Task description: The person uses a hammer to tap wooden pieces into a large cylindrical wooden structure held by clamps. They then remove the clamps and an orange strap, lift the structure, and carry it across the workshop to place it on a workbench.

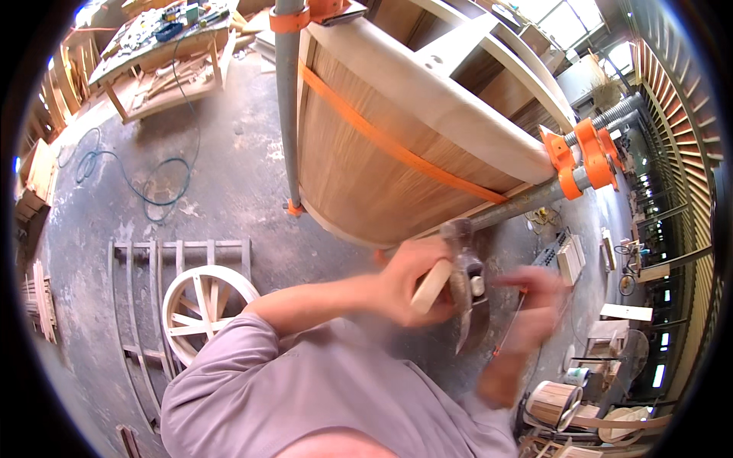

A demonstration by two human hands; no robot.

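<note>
My left hand (412,281), in front of my chest, is closed round a pale piece of wood (432,287). Right beside it is the dark metal head of a claw hammer (473,309); the handle is mostly hidden, and which hand bears it I cannot tell. Just right of the hammer, my right hand (538,298) is smeared by motion, so its fingers are unclear. Beyond both hands stands a large curved wooden body (366,168), with an orange strap (397,154) round it and orange-ended pipe clamps (586,159) along its sides.
A spoked wooden wheel (177,317) lies on a slatted frame (136,305) at left. Behind is a cluttered workbench (145,57), with a hose (164,200) looped on the concrete floor. Slatted wooden drums (551,403) and scrap wood stand at right.
</note>
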